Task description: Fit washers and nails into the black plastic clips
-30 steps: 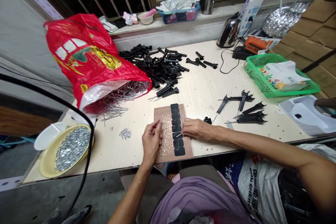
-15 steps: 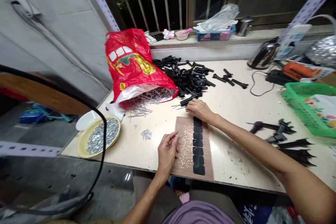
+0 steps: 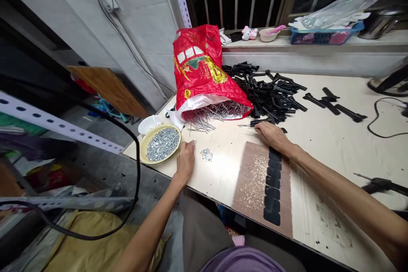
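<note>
My left hand [image 3: 185, 159] is at the table's left edge, just right of a yellow bowl [image 3: 163, 144] of small shiny metal pieces. Its fingertips are pinched together beside a few tiny metal bits [image 3: 195, 141]; whether one is between them cannot be made out. A small pile of the same bits [image 3: 207, 154] lies to its right. My right hand [image 3: 272, 136] is at the top of a brown board [image 3: 251, 157], its fingers closed against a black plastic part [image 3: 262, 122] with thin metal rods sticking out leftward. A column of black rectangular pads [image 3: 272, 191] runs down the board.
A red bag [image 3: 204, 68] spills thin metal rods onto the table. Behind my right hand lies a heap of black plastic parts [image 3: 270, 93], with several more [image 3: 338, 104] to the right. A black cable [image 3: 137, 170] hangs at the left. Pale crumbs dot the board.
My left hand has moved left from the board to the tiny metal bits by the bowl. My right hand stays by the black part. The view has turned left.
</note>
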`<state>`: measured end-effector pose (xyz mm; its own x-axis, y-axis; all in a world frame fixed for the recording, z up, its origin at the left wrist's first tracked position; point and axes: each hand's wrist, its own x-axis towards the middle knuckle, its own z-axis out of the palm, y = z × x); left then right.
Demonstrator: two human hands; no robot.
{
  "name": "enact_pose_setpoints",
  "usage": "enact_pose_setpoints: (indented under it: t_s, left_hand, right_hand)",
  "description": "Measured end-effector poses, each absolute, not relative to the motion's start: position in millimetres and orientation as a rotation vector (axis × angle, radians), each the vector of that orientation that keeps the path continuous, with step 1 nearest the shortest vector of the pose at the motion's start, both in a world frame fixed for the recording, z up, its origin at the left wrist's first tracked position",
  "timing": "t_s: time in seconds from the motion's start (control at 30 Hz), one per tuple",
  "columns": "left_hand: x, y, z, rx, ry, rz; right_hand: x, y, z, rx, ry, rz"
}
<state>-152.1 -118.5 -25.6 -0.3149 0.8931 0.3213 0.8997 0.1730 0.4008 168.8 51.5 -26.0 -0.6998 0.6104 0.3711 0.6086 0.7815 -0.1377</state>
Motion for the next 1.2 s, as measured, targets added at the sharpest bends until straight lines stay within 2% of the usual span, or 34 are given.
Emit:
enact_pose_setpoints:
  t_s: [0.2,0.3,0.4,0.5,0.57,0.67,1.0,1.2]
  left_hand:
    - [-154,-99,-29,-1.755,-2.5,-0.611]
    - [-154,-98,-26,-1.77,-2.521,-0.748]
    - [-144,-103,-14,-1.767,-2.625,-1.327]
    - [-117,-110,5,-1.589,-2.821,-2.316]
    - [-93,-115,19,-1.413,-2.784,-2.935]
    - [-61,-121,35,-1.26,-2.638,-3.383]
    - [-24,-124,49,-1.403,-2.51,-3.486]
    - [-19,-122,44,-1.619,-2.473,-3.302]
  right_hand:
    - [174,12,3,-0.881,-2.381,0.154]
    - [169,-14,16,-0.887,-2.359,0.258]
    - [156,-42,29,-0.906,-2.288,0.421]
    - [139,-67,42,-0.898,-2.209,0.536]
    - [129,-79,48,-0.905,-2.18,0.532]
    - [122,-88,55,-0.91,-2.169,0.474]
    - [137,-95,64,-1.026,-2.271,0.319]
    - [141,-100,63,-1.136,-2.291,0.139]
